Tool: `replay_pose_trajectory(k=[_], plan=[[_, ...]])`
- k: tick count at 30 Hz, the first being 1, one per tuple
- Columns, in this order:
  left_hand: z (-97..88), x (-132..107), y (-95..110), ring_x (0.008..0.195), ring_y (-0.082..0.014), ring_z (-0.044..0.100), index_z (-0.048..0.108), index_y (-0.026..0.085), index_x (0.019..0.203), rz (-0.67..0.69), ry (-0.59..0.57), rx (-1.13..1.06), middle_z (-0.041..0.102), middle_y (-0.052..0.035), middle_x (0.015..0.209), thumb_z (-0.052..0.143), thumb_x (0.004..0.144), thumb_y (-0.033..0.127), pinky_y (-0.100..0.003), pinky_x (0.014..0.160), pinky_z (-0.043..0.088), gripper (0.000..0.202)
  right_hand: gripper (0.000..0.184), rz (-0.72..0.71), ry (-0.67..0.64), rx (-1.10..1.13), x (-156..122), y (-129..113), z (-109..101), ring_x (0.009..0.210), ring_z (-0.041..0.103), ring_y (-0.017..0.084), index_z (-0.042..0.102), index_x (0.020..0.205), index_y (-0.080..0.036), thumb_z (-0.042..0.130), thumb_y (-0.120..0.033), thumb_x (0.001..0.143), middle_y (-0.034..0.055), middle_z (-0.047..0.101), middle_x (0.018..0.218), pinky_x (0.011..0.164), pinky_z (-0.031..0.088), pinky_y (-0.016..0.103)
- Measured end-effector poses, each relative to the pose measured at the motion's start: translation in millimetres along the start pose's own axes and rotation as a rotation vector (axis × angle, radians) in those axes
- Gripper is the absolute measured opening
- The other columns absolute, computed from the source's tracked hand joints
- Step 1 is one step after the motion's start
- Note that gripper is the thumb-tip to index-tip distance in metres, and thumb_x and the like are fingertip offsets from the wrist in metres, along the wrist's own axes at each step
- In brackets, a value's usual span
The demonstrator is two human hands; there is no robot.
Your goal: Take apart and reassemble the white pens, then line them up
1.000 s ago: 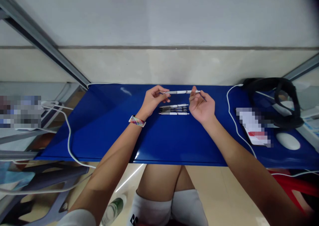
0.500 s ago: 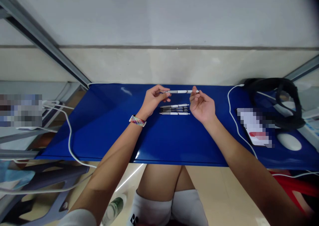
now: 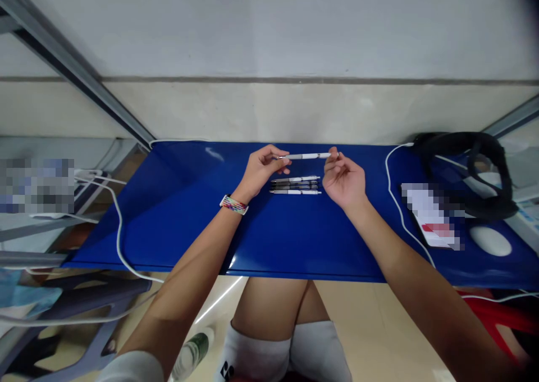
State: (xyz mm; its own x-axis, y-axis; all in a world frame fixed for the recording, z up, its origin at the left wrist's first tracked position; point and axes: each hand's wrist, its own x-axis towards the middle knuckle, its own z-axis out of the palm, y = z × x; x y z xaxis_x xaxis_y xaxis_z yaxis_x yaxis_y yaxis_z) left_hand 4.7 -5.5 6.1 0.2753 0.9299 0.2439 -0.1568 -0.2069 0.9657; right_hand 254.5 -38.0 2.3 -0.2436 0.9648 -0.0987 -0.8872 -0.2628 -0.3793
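A white and grey pen [image 3: 309,156] is held level above the far part of the blue table [image 3: 189,213]. My left hand [image 3: 263,171] pinches it near its metal tip, between thumb and fingers. At the opposite end, the fingertips of my right hand [image 3: 344,180] close on the pen's white end, which they partly cover. Just below, several pens lie side by side on the table, with a white one [image 3: 295,191] nearest to me and darker ones behind it. They all point left.
On the right lie a phone [image 3: 432,216], a white mouse [image 3: 490,241] and a black headset-like strap [image 3: 467,140]. A white cable [image 3: 396,202] runs beside the phone, and another cable [image 3: 120,230] crosses the table's left side. A wall [image 3: 269,109] rises behind the table.
My right fingertips have shifted slightly right along the pen, towards its end, so more of its white barrel shows. My left hand keeps its pinch, and the pens on the table stay put.
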Motion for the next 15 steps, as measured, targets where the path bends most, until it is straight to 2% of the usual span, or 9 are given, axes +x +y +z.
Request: replay_pose_trajectory(k=[4,7,12,15], plan=[[-0.1,0.3,-0.1,0.073,-0.0148,0.077,0.075,0.017,0.102,-0.014,0.009,0.009,0.081,-0.0058,0.09,0.091,0.085,0.038,-0.03,0.072,0.06,0.031,0.02,-0.016,0.013,-0.055,0.9,-0.3,-1.6,0.068,0.074,0.004,0.072,0.113,-0.023,0.064,-0.015,0.097,-0.0044,0.082,0.089,0.068,0.066,0.011],[-0.3,0.5,-0.3,0.073,-0.0147,0.077,0.075,0.017,0.102,-0.007,0.008,0.006,0.081,-0.0057,0.09,0.091,0.085,0.038,-0.029,0.072,0.06,0.031,0.021,-0.015,0.012,-0.064,1.5,0.0,-2.5,0.066,0.073,0.003,0.071,0.11,-0.024,0.063,-0.012,0.095,-0.0053,0.082,0.087,0.066,0.064,0.009],[-0.8,0.6,-1.8,0.076,-0.0155,0.078,0.075,0.018,0.102,0.013,0.013,0.035,0.081,-0.0053,0.089,0.091,0.086,0.039,-0.028,0.07,0.057,0.031,0.021,-0.042,0.009,-0.072,1.0,0.3,-4.1,0.072,0.078,0.007,0.073,0.116,-0.023,0.063,-0.02,0.098,-0.0015,0.084,0.092,0.068,0.068,0.014],[-1.4,0.6,-2.2,0.076,-0.0157,0.078,0.075,0.018,0.102,0.02,0.019,0.042,0.082,-0.0058,0.089,0.091,0.086,0.04,-0.028,0.07,0.057,0.032,0.017,-0.039,-0.002,-0.109,1.3,0.0,-4.4,0.069,0.077,0.006,0.073,0.111,-0.024,0.065,-0.018,0.097,-0.0032,0.083,0.09,0.067,0.067,0.013]])
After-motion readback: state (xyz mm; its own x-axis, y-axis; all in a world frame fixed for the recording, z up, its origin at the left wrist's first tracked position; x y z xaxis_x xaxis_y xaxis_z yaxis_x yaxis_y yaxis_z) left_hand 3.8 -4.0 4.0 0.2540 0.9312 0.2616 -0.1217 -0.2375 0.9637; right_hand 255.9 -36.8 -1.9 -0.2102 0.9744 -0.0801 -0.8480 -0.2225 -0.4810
